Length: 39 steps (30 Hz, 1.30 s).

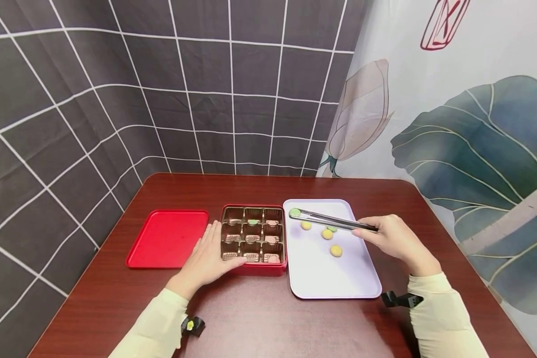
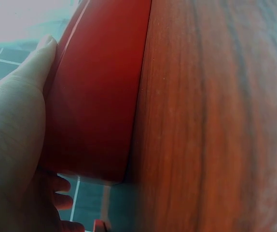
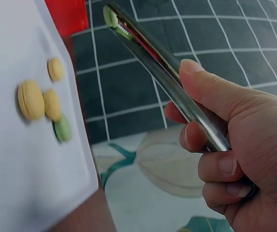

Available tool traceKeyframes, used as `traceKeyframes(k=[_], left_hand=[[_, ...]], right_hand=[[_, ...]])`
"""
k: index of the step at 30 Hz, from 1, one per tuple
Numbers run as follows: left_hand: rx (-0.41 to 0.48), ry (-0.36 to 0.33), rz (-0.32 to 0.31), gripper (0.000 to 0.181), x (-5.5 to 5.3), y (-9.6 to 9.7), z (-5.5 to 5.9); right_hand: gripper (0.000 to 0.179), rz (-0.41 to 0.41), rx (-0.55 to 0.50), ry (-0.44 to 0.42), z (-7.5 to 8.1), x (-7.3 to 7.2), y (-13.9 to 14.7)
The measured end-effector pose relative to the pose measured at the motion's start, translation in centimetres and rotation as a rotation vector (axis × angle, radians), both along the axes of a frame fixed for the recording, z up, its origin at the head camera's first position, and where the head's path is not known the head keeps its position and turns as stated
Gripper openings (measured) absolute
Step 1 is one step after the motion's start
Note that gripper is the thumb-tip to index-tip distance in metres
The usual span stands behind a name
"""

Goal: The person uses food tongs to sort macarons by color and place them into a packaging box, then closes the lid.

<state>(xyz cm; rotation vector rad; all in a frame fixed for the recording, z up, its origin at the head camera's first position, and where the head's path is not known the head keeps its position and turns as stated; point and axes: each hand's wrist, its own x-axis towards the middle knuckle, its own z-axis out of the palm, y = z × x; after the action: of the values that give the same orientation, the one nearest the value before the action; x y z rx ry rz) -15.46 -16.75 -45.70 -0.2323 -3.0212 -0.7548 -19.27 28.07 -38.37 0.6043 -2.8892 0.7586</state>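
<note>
My right hand (image 1: 394, 241) grips a pair of metal tongs (image 1: 331, 220). A green macaron (image 3: 110, 17) is pinched at their tip, raised above the white tray (image 1: 326, 283) in the head view. On that tray lie yellow macarons (image 1: 336, 250) and a green one (image 3: 62, 128). My left hand (image 1: 206, 258) rests against the near left corner of the red box (image 1: 259, 270), fingers straight along its side and thumb at the front rim. Inside the box, a brown divided insert (image 1: 251, 238) holds a green macaron (image 1: 253, 222) in the back middle compartment and several pink ones (image 1: 272, 239) in the right column.
A red lid (image 1: 170, 238) lies flat to the left of the box. Everything stands on a dark red wooden table (image 1: 250, 318). Behind it hang a grey grid-patterned cloth (image 1: 206, 99) and a pale curtain (image 1: 398, 30) with painted leaves.
</note>
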Motion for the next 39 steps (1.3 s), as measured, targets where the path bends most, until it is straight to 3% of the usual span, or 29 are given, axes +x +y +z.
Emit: traceKeyframes(k=[7, 15, 28, 39], left_hand=[[-0.001, 0.012, -0.002, 0.121, 0.0, 0.0, -0.1], [0.003, 0.008, 0.002, 0.120, 0.0, 0.0, 0.0], [0.012, 0.004, 0.002, 0.120, 0.0, 0.0, -0.1], [0.004, 0.002, -0.001, 0.120, 0.0, 0.0, 0.1]], right_hand=[[0.025, 0.100, -0.020, 0.048, -0.3, -0.5, -2.5], [0.017, 0.222, 0.004, 0.049, -0.2, -0.9, -5.3], [0.017, 0.283, 0.063, 0.013, -0.4, -1.6, -7.8], [0.018, 0.340, 0.093, 0.042, 0.3, -2.5, -9.5]])
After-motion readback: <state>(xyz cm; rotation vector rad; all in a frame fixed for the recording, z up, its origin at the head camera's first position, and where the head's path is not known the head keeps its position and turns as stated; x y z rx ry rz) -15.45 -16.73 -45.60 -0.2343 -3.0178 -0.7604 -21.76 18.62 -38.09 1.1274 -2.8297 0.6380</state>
